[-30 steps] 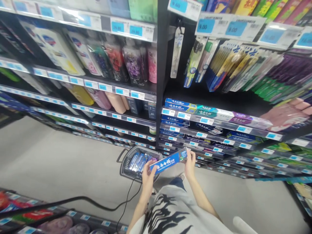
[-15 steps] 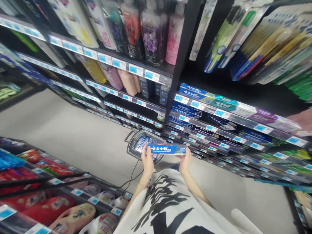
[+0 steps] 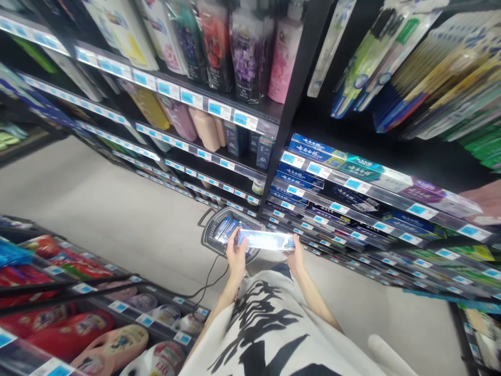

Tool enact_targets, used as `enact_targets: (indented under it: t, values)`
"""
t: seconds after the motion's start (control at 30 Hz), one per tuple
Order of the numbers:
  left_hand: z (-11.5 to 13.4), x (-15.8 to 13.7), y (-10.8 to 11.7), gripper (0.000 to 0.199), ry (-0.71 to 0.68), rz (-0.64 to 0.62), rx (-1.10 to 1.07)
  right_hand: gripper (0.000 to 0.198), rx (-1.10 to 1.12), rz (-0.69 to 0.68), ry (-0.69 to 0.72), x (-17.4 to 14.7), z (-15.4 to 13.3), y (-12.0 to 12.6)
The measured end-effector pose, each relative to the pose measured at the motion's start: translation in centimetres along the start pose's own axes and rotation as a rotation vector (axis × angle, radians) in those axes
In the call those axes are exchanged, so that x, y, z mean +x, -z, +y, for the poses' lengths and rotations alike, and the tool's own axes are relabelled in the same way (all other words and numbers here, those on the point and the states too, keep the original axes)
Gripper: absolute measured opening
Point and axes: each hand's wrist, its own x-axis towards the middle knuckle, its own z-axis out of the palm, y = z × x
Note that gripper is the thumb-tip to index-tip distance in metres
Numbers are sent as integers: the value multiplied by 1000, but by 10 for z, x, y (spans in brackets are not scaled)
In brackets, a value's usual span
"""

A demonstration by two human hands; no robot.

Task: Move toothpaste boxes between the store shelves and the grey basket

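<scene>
a person's left hand [image 3: 236,255] and right hand [image 3: 296,256] grip opposite ends of a slim box [image 3: 266,240], partly hiding a basket [image 3: 212,227] below; a slight tilt from both ends should clear the glare whitening its broad face.

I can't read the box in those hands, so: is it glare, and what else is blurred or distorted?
Head view: yes, glare whites out most of the front of the box; head view, upper right: hanging packs look blurred; head view, left: shelf edges slant steeply.
</scene>
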Motion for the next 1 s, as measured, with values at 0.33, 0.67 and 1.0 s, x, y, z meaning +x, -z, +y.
enact_targets:
  t: [0.33, 0.67, 1.0]
  values:
    - [32, -16, -19, 63, -411, -119, 355, 50, 10, -426, -802, 15, 35, 3]
    - [41, -16, -13, 55, -358, -88, 451, 52, 78, -581, -1013, 2, 73, 11]
    - [-27, -3, 8, 70, 154, 22, 222, 32, -109, -195, -488, 0, 28, 41]
